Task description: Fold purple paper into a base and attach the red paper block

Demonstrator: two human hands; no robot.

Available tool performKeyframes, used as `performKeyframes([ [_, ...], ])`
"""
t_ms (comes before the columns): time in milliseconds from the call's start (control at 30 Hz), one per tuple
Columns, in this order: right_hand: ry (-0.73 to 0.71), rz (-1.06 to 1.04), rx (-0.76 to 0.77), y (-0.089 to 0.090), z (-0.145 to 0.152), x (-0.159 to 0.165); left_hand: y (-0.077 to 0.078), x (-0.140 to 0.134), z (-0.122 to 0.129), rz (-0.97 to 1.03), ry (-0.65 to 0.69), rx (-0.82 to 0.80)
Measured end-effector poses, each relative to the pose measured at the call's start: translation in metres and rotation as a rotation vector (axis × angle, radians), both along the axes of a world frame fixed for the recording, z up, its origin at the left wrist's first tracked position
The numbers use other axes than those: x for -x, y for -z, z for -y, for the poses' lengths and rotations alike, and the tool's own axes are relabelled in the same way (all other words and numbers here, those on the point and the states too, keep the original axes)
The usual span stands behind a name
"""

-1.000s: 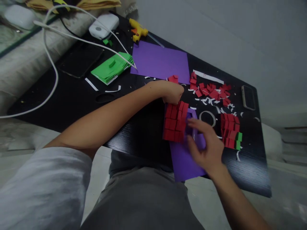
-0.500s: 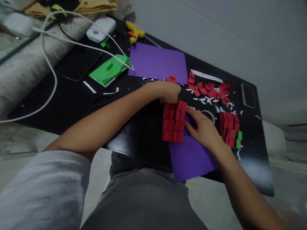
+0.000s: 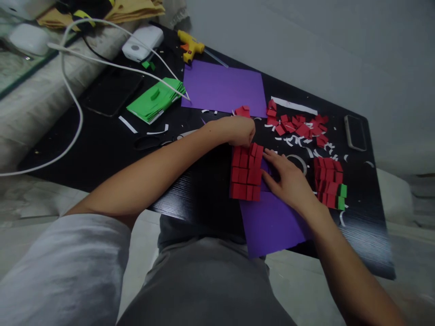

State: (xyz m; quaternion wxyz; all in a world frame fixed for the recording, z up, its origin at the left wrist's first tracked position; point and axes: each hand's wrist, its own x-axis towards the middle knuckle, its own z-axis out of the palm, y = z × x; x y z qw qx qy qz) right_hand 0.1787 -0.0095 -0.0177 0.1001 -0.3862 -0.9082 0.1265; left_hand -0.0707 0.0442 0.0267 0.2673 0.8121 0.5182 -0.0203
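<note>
A block of folded red paper pieces [image 3: 245,175], set in rows, lies before me on the table. My left hand [image 3: 242,130] is closed at its far edge, fingertips curled down; whatever they pinch is hidden. Beside the block's right edge my right hand [image 3: 285,176] rests with fingers stretched out, the fingertips at or near that edge. Under this hand lies a sheet of purple paper [image 3: 272,226], reaching over the table's front edge.
Loose red pieces [image 3: 302,129] and white paper strips lie beyond my right hand, near a tape ring [image 3: 302,164]. A second red-green block [image 3: 329,183] and a phone [image 3: 355,132] are rightward. Leftward lie green paper [image 3: 156,99], scissors [image 3: 147,142], glue gun [image 3: 190,46], white cable [image 3: 79,113].
The view has shifted slightly. My left hand has turned a little at the block's far edge, and more of the scissors shows behind the left forearm. My right hand stays in place.
</note>
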Motion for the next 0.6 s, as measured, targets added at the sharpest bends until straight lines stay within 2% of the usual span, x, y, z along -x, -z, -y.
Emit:
performKeyframes([
  [267,-0.003,-0.006,-0.002,-0.0001,-0.0002,-0.0002,0.0014,0.0006,-0.0001,0.013,-0.050,-0.007],
  [600,0.001,0.021,-0.014,-0.0003,0.0004,-0.0011,-0.0070,-0.0020,0.0074,-0.023,-0.107,-0.038],
])
